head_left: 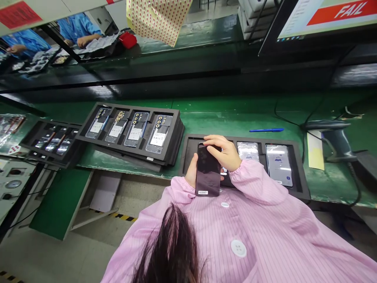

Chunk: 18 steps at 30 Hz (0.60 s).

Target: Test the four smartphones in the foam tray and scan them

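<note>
Phone (208, 171): one, dark face up, held over the tray's (301, 177) 9 o'clock end. Left hand (192, 171): digits clamped on its sides. Right hand (224, 152): fingers together, bent over its top edge; pinch cannot be told. From it: tray stack (176, 135), 10 o'clock; blue pen (266, 130), 2 o'clock.

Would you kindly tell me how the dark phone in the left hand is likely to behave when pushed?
The phone is probably stiff, since it shows no sag in the left hand. Its glossy front may be slippery under the right hand. That glass-like surface could also be fragile if knocked.
</note>
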Available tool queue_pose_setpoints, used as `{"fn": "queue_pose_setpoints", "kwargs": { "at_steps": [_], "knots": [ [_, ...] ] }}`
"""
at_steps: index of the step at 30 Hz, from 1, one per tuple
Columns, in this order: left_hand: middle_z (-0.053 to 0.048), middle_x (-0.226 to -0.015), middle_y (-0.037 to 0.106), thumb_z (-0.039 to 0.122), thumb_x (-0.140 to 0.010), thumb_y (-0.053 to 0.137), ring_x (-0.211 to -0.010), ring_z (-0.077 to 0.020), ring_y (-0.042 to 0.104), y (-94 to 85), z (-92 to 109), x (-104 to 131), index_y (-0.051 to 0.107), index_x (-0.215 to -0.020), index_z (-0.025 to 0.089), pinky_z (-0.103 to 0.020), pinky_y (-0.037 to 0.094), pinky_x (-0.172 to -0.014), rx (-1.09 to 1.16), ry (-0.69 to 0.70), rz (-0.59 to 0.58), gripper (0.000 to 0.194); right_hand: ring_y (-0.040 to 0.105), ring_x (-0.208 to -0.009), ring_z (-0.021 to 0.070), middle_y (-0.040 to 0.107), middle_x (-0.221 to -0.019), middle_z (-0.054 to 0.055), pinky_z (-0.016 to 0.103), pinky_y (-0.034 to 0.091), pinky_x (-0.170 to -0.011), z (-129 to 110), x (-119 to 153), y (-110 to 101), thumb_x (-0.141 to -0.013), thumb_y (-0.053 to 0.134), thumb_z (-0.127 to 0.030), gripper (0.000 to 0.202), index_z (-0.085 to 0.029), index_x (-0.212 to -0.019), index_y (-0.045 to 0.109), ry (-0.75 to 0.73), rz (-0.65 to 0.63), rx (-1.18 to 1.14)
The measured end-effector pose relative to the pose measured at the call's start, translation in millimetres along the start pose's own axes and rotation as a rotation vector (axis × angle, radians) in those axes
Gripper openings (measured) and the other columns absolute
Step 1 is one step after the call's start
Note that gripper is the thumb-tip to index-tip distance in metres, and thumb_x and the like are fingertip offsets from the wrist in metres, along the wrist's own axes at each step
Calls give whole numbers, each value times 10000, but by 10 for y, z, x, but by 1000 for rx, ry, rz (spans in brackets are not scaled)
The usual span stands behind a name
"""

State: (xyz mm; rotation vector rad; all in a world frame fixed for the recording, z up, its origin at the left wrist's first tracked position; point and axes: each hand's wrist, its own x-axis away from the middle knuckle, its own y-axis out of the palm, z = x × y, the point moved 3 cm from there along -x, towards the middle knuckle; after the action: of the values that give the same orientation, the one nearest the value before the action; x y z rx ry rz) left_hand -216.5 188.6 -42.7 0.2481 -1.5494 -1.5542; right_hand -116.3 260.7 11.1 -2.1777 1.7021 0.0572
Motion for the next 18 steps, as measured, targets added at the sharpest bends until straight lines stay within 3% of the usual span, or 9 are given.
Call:
{"fn": "queue_pose_setpoints", "kwargs": {
  "at_steps": [6, 13, 16, 18],
  "knots": [
    [-141, -919, 646, 701, -735, 390, -888, -272, 610, 38, 9, -32, 561, -1090, 100, -427, 445, -823, -4, -20, 7, 718, 532, -1056, 220, 657, -996, 16, 435, 353, -972, 48, 38, -44, -731, 578, -256, 88, -261, -705, 662, 51, 23, -88],
    [-140, -866, 647, 766, -697, 338, -812, -267, 617, -69, -17, -141, 565, -1098, 95, -436, 455, -790, -68, -49, -19, 815, 489, -1120, 270, 623, -1068, 1, 493, 343, -981, 202, 93, -75, -713, 580, -320, 115, -245, -627, 592, 280, 82, -402],
    [-148, -932, 648, 753, -712, 332, -851, -278, 614, -49, -26, -145, 567, -1102, 102, -446, 451, -801, -56, -57, 4, 795, 475, -1150, 250, 596, -1128, 8, 467, 327, -1006, 197, 110, -95, -739, 554, -294, 72, -254, -762, 610, 213, 64, -368],
    [-150, -979, 646, 719, -736, 348, -906, -288, 606, -16, -11, -145, 567, -1115, 111, -443, 444, -823, -35, -23, 52, 749, 440, -1195, 236, 540, -1224, 22, 449, 305, -1028, 171, 183, -120, -762, 533, -285, 177, -268, -926, 598, 131, 63, -277]
  ]
}}
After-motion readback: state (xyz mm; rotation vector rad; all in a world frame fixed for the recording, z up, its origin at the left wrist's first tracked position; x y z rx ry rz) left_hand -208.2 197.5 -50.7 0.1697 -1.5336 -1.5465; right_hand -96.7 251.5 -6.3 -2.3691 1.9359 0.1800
